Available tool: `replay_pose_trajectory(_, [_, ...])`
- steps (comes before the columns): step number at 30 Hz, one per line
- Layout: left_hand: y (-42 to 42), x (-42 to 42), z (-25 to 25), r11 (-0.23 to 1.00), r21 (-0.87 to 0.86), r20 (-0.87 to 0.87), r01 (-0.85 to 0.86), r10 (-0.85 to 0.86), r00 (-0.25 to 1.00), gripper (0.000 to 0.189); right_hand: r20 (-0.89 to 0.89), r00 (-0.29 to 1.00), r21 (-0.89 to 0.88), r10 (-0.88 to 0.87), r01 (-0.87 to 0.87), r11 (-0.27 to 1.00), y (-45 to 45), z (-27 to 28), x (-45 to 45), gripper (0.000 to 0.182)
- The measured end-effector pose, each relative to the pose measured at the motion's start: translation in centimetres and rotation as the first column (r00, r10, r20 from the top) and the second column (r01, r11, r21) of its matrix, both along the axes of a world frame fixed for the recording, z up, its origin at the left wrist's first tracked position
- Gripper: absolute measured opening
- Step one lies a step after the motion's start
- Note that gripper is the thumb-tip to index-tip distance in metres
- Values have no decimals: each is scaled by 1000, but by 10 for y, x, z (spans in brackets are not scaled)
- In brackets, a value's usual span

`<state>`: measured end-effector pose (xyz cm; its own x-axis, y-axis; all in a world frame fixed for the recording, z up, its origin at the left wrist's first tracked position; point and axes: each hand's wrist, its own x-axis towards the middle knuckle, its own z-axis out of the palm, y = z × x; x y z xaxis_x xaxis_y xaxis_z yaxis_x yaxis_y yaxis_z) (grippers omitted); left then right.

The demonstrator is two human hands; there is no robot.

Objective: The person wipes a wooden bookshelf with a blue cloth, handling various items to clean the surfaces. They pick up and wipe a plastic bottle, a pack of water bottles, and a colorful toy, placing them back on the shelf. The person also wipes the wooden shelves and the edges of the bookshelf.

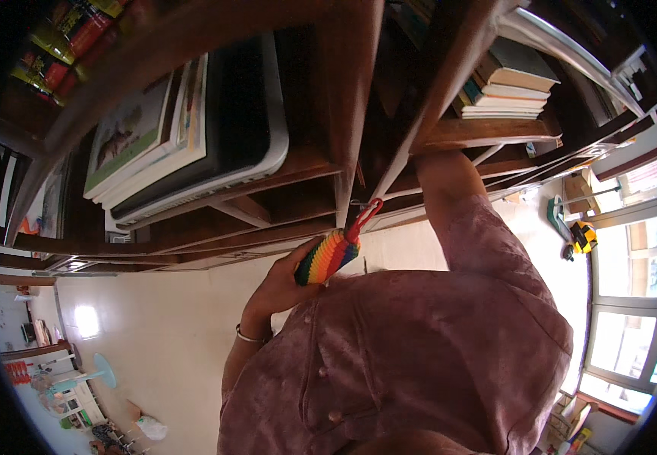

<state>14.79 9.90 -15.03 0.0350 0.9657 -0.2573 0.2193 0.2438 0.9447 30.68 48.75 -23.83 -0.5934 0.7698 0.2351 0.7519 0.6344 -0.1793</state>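
Observation:
My left hand [277,284] grips a knitted or crocheted holder [327,257] striped in rainbow colours, held in front of my chest. A red cord loop [367,219] rises from its top, near a small metal hook [358,202]. My right arm [452,176] reaches up into the dark wooden shelving [357,102], passing beneath a small shelf board [488,134]. That board and the frame hide my right hand, so its hold cannot be seen.
Books [146,153] lie on a black, silver-edged device [243,114] on the left shelf. More books [510,85] are stacked on the right shelf. Behind me, a pedestal fan [75,382] stands on the pale floor [163,324]. Glazed doors [627,256] are at the right.

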Motion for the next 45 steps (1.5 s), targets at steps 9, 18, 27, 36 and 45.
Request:
replay_pose_trajectory(9, [-12, -21, -32, 998, -49, 76, -38, 42, 996, 77, -24, 1000, 6, -5, 5, 1000, 9, -9, -51, 43])
replay_pose_trajectory(18, [6, -22, -31, 998, -1, 169, 60, -59, 984, 76, -88, 975, -1, 207, -207, 978, -67, -9, 5, 43])
replay_pose_trajectory(27, [33, 2, -29, 979, 140, 217, 151, -179, 960, 73, -273, 956, 37, 111, -104, 994, -187, 37, 66, 33])
replay_pose_trajectory(36, [55, 37, -5, 979, 75, 321, 190, -204, 925, 72, 24, 976, -43, -217, 218, 975, -130, 34, 62, 53])
replay_pose_trajectory(45, [63, 59, -7, 994, 29, 457, 104, -106, 883, 73, -131, 986, -4, 102, -103, 995, -153, 16, 80, 39])
